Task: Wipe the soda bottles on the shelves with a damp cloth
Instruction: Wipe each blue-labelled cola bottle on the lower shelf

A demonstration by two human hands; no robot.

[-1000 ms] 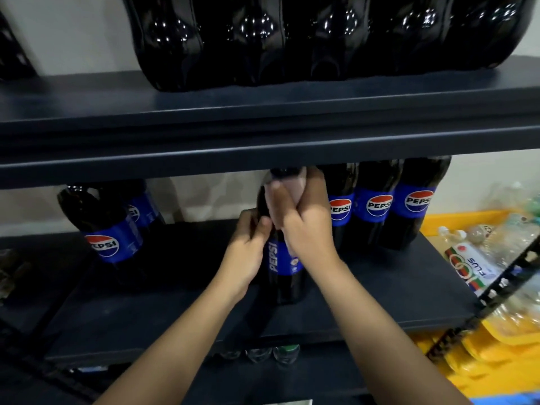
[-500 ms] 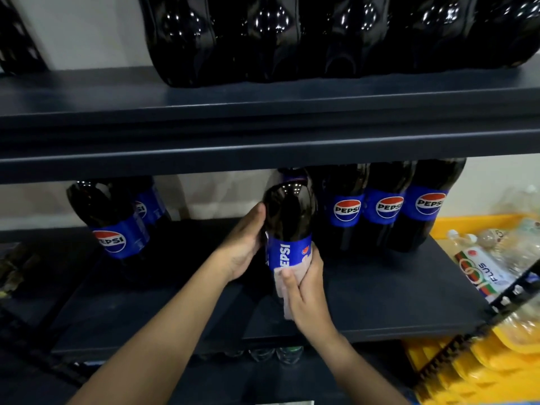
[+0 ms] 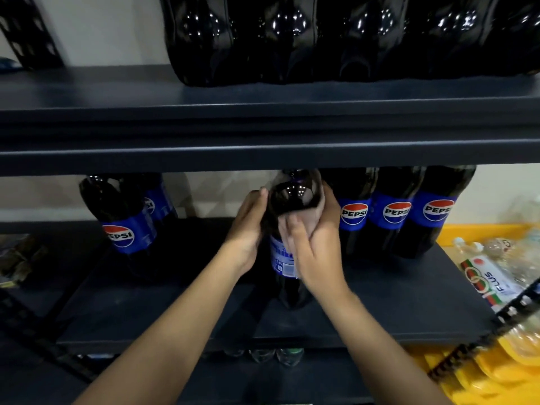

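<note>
Pepsi bottle (image 3: 287, 260), near the shelf (image 3: 380, 311) front edge, gripped by both hands (image 3: 314, 249), cloth (image 3: 312, 217) under the right.

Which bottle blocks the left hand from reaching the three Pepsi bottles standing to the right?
Probably the held bottle, gripped by the left hand and the right hand with its cloth, stands before the three bottles.

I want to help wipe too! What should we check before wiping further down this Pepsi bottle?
1. Left hand steadies the bottle: ok.
2. Cloth sits under the right hand, against the bottle: ok.
3. Bottle stands on the middle shelf: ok.
4. Neighbouring Pepsi bottles stand upright: ok.
5. Cloth is damp: cannot tell.
6. Cap is tight: cannot tell, the upper shelf hides it.
</note>
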